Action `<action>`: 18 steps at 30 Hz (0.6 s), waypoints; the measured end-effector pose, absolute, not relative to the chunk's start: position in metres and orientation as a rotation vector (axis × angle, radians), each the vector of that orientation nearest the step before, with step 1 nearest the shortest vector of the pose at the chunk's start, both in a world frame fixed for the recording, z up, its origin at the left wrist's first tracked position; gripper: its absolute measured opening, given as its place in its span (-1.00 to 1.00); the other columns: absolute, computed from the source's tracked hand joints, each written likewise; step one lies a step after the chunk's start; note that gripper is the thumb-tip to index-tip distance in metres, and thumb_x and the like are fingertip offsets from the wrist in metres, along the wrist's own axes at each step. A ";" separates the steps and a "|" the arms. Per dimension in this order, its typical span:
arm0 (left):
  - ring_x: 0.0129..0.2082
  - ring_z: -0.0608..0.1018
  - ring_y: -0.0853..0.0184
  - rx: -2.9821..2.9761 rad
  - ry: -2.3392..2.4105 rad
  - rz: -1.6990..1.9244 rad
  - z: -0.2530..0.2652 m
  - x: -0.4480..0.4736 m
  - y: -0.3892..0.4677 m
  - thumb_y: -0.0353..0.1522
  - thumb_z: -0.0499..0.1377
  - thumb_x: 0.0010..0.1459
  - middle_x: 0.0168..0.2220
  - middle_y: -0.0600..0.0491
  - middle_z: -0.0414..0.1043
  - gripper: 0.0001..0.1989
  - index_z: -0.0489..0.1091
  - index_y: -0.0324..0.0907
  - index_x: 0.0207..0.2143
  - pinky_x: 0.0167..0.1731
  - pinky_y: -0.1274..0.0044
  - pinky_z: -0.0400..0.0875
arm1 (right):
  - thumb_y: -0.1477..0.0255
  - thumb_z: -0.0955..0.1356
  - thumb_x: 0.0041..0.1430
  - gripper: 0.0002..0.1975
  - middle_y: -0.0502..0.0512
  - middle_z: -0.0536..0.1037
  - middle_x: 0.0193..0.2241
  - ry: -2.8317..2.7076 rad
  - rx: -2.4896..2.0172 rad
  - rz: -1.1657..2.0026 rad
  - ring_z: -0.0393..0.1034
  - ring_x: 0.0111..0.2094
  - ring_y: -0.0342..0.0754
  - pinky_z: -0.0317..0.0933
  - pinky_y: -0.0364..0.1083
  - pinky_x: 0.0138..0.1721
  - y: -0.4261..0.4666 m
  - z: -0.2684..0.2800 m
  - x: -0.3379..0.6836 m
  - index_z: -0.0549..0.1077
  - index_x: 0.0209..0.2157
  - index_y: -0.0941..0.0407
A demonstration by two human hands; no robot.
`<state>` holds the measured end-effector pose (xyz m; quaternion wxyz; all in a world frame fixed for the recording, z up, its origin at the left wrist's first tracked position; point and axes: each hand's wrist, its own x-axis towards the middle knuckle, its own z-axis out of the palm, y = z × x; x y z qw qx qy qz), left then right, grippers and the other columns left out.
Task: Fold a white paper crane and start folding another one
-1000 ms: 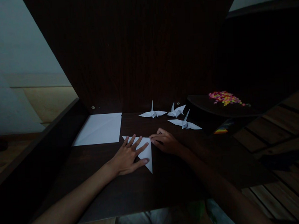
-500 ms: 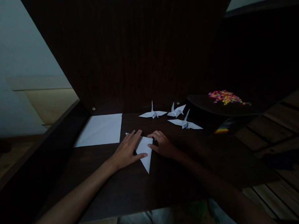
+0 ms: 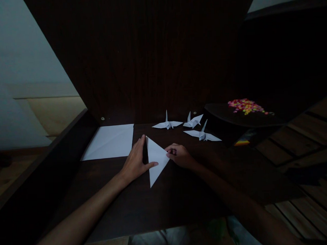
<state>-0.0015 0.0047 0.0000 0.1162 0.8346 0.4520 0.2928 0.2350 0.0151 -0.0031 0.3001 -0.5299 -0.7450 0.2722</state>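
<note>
A white sheet of paper folded into a triangle [image 3: 157, 157] lies on the dark desk, its long edge to the left and one point to the right. My left hand [image 3: 135, 160] rests at the paper's left side. Its thumb is stretched over the paper and touches it, while the fingers reach toward the top corner, apart from the thumb. With thumb and forefinger, my right hand [image 3: 179, 155] pinches the triangle's right-hand corner; the other fingers are curled.
Beyond the hands stand three white paper cranes [image 3: 202, 135]. White paper [image 3: 110, 141] lies flat at the left by the desk's side board [image 3: 46, 169]. Small colourful pieces [image 3: 246, 106] are heaped on a rounded shelf [image 3: 222, 114] at the right. A tall dark panel [image 3: 150, 58] closes the back.
The folded paper has turned so that a point now faces right. My right hand has closed on that corner, and my left fingers have moved off the paper to its left edge.
</note>
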 end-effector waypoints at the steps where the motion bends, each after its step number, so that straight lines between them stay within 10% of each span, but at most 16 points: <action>1: 0.32 0.08 -0.07 2.429 1.331 0.863 0.000 -0.002 0.006 -0.08 0.35 -0.04 0.36 -0.28 -0.14 0.20 -0.47 -0.08 0.36 0.21 0.11 0.12 | 0.61 0.36 -0.02 -0.82 0.04 0.49 -0.41 -1.976 -1.391 0.718 0.30 -0.46 -0.15 0.22 -0.14 -0.43 0.015 -0.003 0.235 0.54 -0.34 0.14; 6: 0.30 0.13 -0.05 2.368 1.320 0.883 -0.002 -0.006 0.010 -0.12 0.36 -0.04 0.34 -0.27 -0.08 0.18 -0.42 -0.09 0.36 0.21 0.13 0.14 | 0.63 0.35 0.03 -0.88 0.01 0.48 -0.44 -2.052 -1.257 0.635 0.32 -0.44 -0.14 0.23 -0.13 -0.38 0.012 0.001 0.235 0.47 -0.39 0.14; 18: -0.12 0.54 0.28 2.437 0.859 0.934 0.005 -0.011 0.012 -0.47 0.10 0.21 -0.15 -0.01 0.53 -0.64 0.36 -0.15 0.06 0.00 0.31 0.39 | 0.60 0.21 0.24 -0.75 0.12 0.45 -0.43 -2.442 -0.964 0.095 0.26 -0.38 -0.03 0.18 -0.07 -0.33 0.014 -0.007 0.239 0.45 -0.42 0.12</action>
